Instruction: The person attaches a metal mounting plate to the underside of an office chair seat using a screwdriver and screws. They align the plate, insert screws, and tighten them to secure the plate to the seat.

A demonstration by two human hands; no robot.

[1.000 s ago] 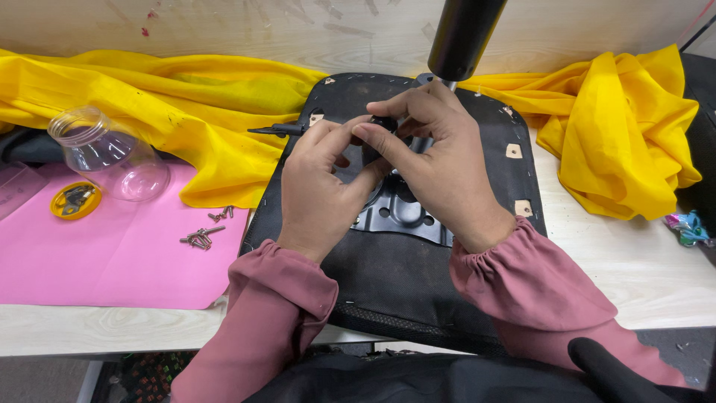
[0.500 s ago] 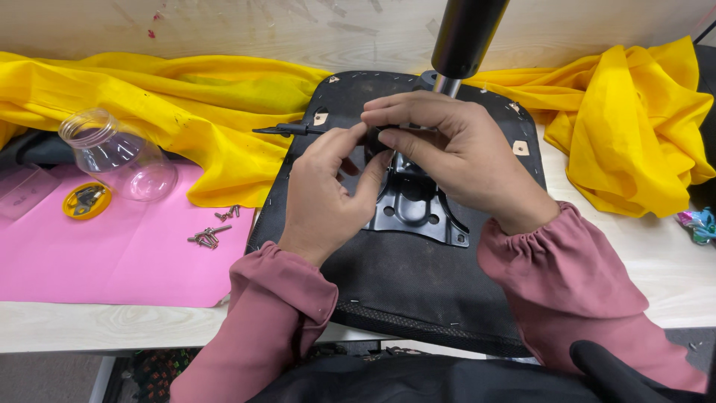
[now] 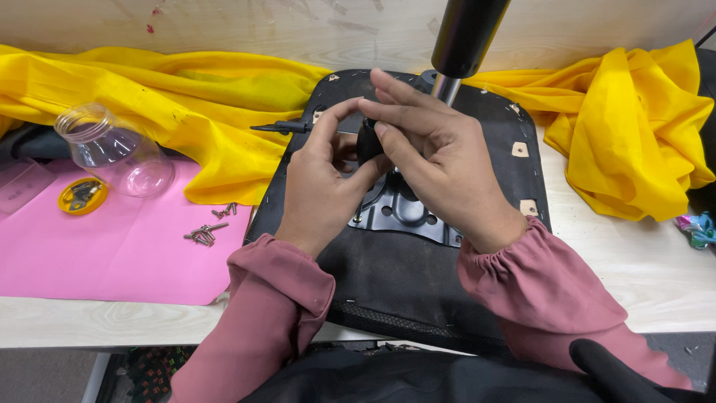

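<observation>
Left hand (image 3: 324,186) and right hand (image 3: 440,160) pinched together on small black knob (image 3: 368,142), above metal plate (image 3: 406,213) of upturned seat base (image 3: 418,269) mid-tabletop. Probably light, rigid, smooth; best gripped around its sides.

Seat underside (image 3: 418,291) – matt black fabric; mounting plate (image 3: 406,213) – glossy metal; jar (image 3: 119,153) – clear plastic.

A furniture-assembly workshop. An upturned chair seat (image 3: 418,283) with a bolted metal plate (image 3: 406,213) and a gas-lift column (image 3: 466,37) lies on a pale wooden bench (image 3: 634,269) against a scuffed, paint-flecked board wall (image 3: 246,26). To the left, loose screws (image 3: 207,231) lie on a pink sheet (image 3: 97,261) near a clear jar (image 3: 112,149) and a yellow lid (image 3: 82,195). Yellow cloth (image 3: 186,97) lies along the far side.
</observation>
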